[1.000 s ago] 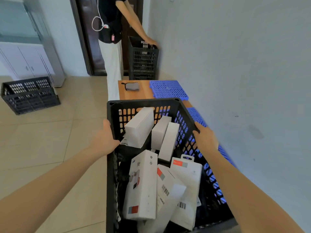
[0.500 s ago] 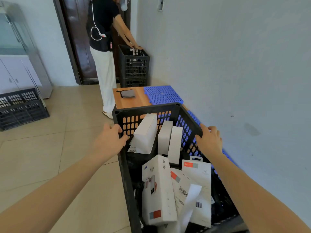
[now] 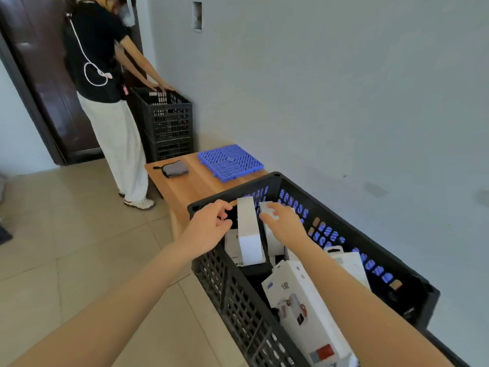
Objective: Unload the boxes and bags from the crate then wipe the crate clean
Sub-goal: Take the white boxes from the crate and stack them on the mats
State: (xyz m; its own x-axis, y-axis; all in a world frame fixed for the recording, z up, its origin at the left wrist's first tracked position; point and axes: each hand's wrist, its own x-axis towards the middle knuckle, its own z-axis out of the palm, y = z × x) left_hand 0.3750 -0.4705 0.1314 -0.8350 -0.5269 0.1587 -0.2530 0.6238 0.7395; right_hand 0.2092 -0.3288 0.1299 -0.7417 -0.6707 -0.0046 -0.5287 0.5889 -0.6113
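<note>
White upright box (image 3: 248, 234) stands mid-frame between our hands; left hand (image 3: 209, 229) curls beside it (grip unclear), right hand (image 3: 284, 226) pinches smaller box (image 3: 274, 244).

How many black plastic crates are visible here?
3: one black plastic crate on the wooden table, two stacked behind it, upper crate over lower crate. A dark shape at the left edge may be another.

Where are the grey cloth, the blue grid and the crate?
grey cloth (image 3: 175, 168), head view, middle of its fabric.
blue grid (image 3: 230, 162), head view, centre of its top.
crate (image 3: 232, 295), head view, its left outer wall.
</note>
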